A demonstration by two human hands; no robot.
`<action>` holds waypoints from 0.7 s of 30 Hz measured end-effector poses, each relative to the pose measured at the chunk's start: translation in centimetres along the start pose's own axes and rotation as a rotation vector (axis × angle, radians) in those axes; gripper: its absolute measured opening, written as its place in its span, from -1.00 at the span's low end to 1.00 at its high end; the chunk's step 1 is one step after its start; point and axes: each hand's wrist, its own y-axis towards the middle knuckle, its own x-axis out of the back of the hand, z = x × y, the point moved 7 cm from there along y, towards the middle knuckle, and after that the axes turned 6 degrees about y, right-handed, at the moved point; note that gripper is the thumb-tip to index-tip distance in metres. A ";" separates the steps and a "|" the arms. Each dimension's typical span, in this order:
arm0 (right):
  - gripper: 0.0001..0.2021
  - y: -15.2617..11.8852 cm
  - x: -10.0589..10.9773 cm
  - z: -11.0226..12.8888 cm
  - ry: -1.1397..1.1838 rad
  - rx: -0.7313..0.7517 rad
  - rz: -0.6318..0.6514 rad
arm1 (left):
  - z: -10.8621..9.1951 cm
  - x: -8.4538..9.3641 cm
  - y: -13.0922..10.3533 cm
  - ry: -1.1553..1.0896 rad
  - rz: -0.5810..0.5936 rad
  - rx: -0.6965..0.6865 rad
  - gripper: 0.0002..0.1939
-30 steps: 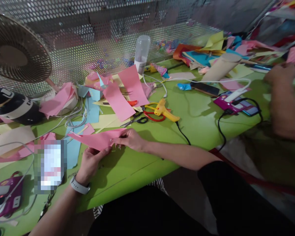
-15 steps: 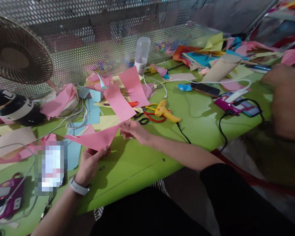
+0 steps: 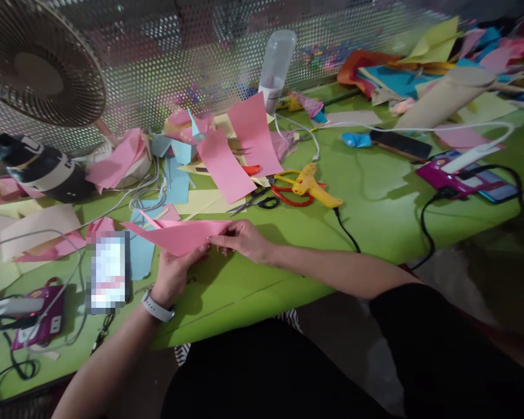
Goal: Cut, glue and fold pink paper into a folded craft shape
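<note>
A folded sheet of pink paper is held up over the near part of the green table. My left hand grips its lower edge from below, thumb toward me. At the paper's right end, my right hand pinches the edge between thumb and fingers. Past the paper lie dark-handled scissors on a pale yellow sheet. A yellow glue gun rests to the right of them, beside red-handled scissors.
Two pink strips lie behind the scissors. At left are a phone, a black bottle and a fan. A cardboard tube, a black phone and a purple charging block with cables occupy the right.
My right hand has moved a little down along the paper's right edge, closer to my left hand. The view has turned left, and another person's arm at the right has left it.
</note>
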 end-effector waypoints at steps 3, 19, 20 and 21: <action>-0.78 -0.1 -0.1 -0.1 -0.020 0.011 -0.003 | 0.1 0.2 0.1 -0.012 -0.013 -0.025 -0.55; -0.85 -0.2 1.6 0.7 -0.060 0.065 -0.112 | -0.2 0.1 0.1 -0.018 0.080 -0.020 -0.33; -0.85 -0.2 1.7 0.6 -0.059 0.071 -0.114 | -0.2 0.0 0.1 -0.019 0.086 -0.024 -0.33; -0.84 -0.2 1.8 0.6 -0.052 0.079 -0.116 | -0.2 0.0 0.0 -0.020 0.096 -0.025 -0.32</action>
